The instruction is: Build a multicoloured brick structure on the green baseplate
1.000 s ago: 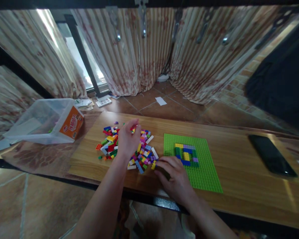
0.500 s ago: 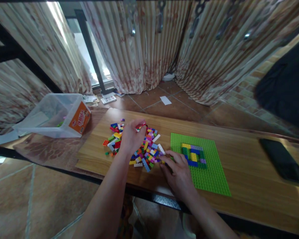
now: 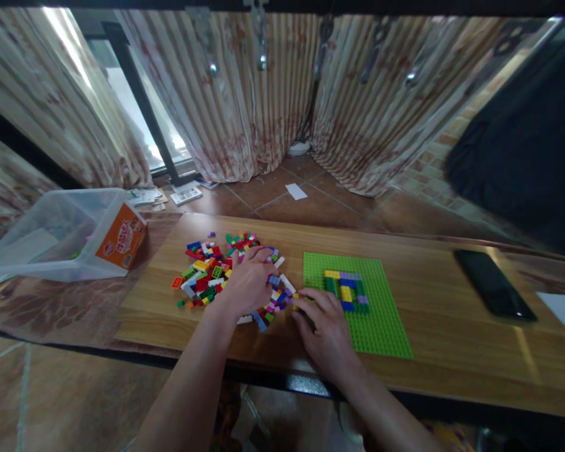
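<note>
On the brown wood-grain counter [image 3: 433,342]: blocky multicoloured plastic bricks [image 3: 201,284], left of the square green plastic baseplate [image 3: 381,333].
Left hand [image 3: 249,282]: over the bricks, fingertips hidden; grip indiscernible.
Right hand [image 3: 327,323]: at a small blocky yellow plastic brick [image 3: 295,295]; grip unclear.
Brick picking: seemingly underway; calls for pinching one.

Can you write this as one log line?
left hand: over toy brick pile; right hand: at yellow brick; green baseplate: bears brick build; black smartphone: right of baseplate
</note>
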Motion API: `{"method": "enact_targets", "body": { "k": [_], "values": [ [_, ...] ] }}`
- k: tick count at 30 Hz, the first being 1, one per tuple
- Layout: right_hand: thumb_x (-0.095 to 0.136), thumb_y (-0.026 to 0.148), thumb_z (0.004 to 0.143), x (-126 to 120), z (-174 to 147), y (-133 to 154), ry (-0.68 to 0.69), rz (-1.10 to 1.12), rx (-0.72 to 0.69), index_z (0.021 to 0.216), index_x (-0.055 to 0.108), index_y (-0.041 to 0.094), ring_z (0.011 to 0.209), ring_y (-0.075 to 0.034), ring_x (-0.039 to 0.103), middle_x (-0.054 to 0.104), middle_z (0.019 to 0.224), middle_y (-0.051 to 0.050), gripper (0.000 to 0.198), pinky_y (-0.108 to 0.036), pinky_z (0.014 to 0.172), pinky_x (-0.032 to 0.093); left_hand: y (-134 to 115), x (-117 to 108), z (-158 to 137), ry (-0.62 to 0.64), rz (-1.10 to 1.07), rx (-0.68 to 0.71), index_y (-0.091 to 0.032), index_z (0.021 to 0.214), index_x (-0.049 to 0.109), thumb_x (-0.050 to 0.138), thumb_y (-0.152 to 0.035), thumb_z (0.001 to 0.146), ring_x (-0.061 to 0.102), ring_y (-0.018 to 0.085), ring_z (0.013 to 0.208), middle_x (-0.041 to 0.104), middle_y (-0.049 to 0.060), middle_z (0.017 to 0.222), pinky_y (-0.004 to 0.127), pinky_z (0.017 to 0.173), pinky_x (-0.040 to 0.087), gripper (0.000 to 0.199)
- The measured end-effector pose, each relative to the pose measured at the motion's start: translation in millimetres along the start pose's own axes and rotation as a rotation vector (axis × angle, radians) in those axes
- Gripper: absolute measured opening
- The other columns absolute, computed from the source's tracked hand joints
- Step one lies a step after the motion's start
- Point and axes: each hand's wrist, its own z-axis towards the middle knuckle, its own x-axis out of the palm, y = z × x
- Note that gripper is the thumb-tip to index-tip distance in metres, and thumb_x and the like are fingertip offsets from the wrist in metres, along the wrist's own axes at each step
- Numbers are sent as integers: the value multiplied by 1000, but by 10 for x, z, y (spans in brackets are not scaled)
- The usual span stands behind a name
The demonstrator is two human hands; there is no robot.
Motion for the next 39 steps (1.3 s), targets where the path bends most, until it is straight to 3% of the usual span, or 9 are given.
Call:
{"method": "enact_targets", "body": {
  "k": [8,11,14,17,22,35,39],
  "values": [
    [56,13,87,-55,29,-4,-42,46,32,105,67,24,103,-23,57,66,111,-7,24,-42,88,48,79,-22,55,-75,-27,20,-25,83,72,61,-18,75,51,32,123,64,7,125,59,105,33,15],
    [55,16,89,-92,46,-21,-83,84,57,103,67,24,100,-22,59,68,108,-6,20,-40,87,49,68,-74,68,-102,-186,34,-24,89,69,59,-23,81,61,25,106,70,5,111,46,98,43,14],
    [54,20,90,-150,68,-45,-142,133,105,104,67,25,98,-21,62,70,103,-5,20,-40,87,50,-68,-106,78,-30,-410,47,-23,95,67,53,-24,86,66,18,86,72,2,92,32,82,51,16],
    [55,23,91,-218,90,-78,-203,180,178,111,65,25,97,-21,63,71,102,-6,23,-39,87,50,-279,-72,95,45,-553,82,-22,97,67,52,-22,88,66,16,79,71,0,88,26,73,51,18],
    [55,26,91,-311,104,-176,-204,212,238,111,66,23,97,-20,64,71,103,-6,23,-37,87,51,-504,63,145,87,-656,173,-22,97,67,54,-15,86,66,15,89,71,0,95,27,82,50,19],
    [60,29,86,-579,45,-397,-91,171,266,91,66,24,85,-19,64,69,91,-3,9,-34,78,52,-733,349,185,19,-881,92,-20,109,60,55,-13,85,69,16,95,72,4,101,32,89,55,25],
    [60,27,86,-580,5,-415,-95,188,267,99,66,24,84,-18,63,69,94,-3,14,-33,78,52,-816,449,203,24,-978,73,-17,108,62,53,-9,85,68,17,98,71,7,105,33,91,55,26]
  ]
}}
